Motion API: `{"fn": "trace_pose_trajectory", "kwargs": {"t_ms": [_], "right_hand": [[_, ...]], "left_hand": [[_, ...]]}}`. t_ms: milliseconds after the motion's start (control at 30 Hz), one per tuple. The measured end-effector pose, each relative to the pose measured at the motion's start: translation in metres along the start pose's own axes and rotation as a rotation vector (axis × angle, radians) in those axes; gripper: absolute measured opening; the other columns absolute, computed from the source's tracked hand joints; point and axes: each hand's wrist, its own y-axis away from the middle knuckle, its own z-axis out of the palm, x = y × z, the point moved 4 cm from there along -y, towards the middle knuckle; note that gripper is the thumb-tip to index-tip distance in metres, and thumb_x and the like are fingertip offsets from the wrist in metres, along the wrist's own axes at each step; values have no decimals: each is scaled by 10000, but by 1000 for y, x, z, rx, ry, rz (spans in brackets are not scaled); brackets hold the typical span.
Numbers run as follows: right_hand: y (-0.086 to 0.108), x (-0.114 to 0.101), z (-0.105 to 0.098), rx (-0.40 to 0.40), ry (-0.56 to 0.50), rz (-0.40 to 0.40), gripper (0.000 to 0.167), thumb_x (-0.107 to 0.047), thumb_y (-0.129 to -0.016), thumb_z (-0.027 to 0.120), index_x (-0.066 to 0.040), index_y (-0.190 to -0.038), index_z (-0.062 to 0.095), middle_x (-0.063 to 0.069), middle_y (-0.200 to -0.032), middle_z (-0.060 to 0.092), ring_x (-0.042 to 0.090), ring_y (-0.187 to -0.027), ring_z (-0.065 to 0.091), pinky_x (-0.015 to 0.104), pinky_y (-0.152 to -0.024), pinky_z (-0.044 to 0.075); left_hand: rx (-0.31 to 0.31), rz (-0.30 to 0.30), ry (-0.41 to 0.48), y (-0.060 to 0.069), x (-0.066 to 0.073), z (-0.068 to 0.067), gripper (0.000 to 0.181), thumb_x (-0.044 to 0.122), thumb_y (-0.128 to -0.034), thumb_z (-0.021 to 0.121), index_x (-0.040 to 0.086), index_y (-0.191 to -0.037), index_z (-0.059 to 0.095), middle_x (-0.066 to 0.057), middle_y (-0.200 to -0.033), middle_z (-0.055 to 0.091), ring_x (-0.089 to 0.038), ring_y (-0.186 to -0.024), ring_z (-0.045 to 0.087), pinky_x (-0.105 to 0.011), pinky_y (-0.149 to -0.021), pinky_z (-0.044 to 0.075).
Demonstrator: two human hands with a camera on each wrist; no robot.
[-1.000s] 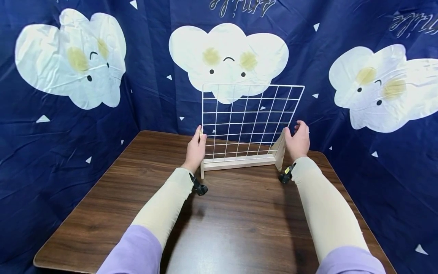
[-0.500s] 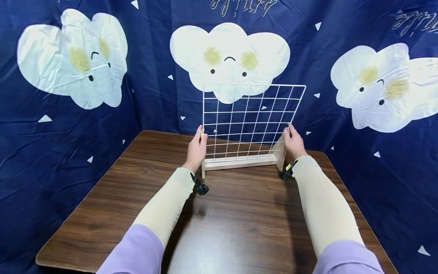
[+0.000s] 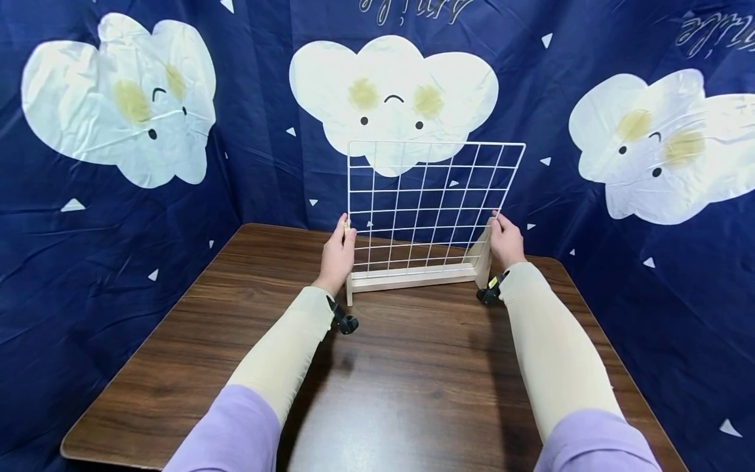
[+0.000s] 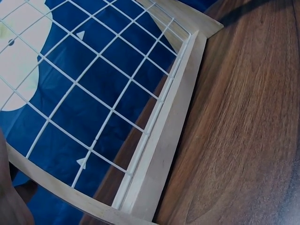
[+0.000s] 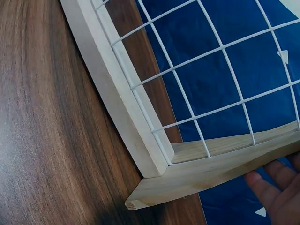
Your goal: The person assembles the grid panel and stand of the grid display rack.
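Note:
A wire grid rack stands at the back of the table. Its white mesh panel (image 3: 436,187) sits in a pale wooden base rail (image 3: 413,278), between two wooden end pieces. In the head view, my left hand (image 3: 337,257) grips the upper part of the left end piece, thumb toward me. My right hand (image 3: 507,241) holds the top of the right end piece (image 3: 482,259), fingertips close to the mesh edge. The right wrist view shows fingers (image 5: 262,187) against the outer side of that wood. Only part of my left hand (image 4: 11,197) appears in the left wrist view.
The brown wood-grain table (image 3: 383,380) extends in front of the rack. A dark blue curtain (image 3: 259,151) with white clouds hangs behind and along both sides. Black wrist cameras are strapped to both wrists.
My right hand, lifted off with spread fingers a second ago, has moved left and closed on the right end piece. The left hand keeps its grip; the rack looks unmoved.

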Motion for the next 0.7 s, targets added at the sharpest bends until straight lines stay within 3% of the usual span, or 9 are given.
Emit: {"fn": "trace_pose_trajectory", "kwargs": {"t_ms": [167,233,333,400,533,700], "right_hand": [[4,-3,0,19,8,14,407,-220,-1084,398,-124,-1442,568,152,-1467,534,423,-1347,478,513,-1130,339],[5,-4,0,24,6,17,406,-219,-1084,398,-121,-1438,570,155,-1462,538,425,-1338,486,512,-1123,348],[7,-3,0,27,12,30,406,-234,-1085,404,-136,-1443,569,151,-1460,542,419,-1334,493,500,-1115,365],[7,-2,1,32,19,42,405,-246,-1085,409,-150,-1443,571,141,-1459,547,411,-1336,496,495,-1112,372],[8,-1,1,32,28,60,409,-257,-1086,403,-163,-1448,567,125,-1466,543,411,-1342,490,502,-1112,373],[11,-3,1,29,29,80,405,-268,-1087,412,-183,-1452,567,110,-1477,537,416,-1355,472,503,-1123,359]], "left_hand": [[-43,-11,-8,-3,0,-2,554,371,-1092,430,223,-1609,297,-248,-1269,609,-330,-985,548,-464,-1014,423],[-55,-14,-21,-5,0,-3,561,385,-1095,412,229,-1615,273,-259,-1262,603,-336,-978,541,-467,-1004,423],[-69,-23,-36,-8,0,-3,568,400,-1096,398,232,-1620,254,-270,-1303,588,-345,-1062,553,-469,-1039,407],[-75,-25,-50,-11,0,-4,569,401,-1096,396,223,-1619,258,-243,-1413,548,-333,-1206,549,-457,-1092,387],[-86,-8,-74,-19,0,-7,560,351,-1096,416,177,-1612,282,-210,-1508,474,-319,-1389,453,-432,-1164,328],[-118,16,-76,-27,-1,-10,561,321,-1095,422,128,-1605,288,-204,-1546,423,-308,-1432,398,-408,-1190,284]]}}
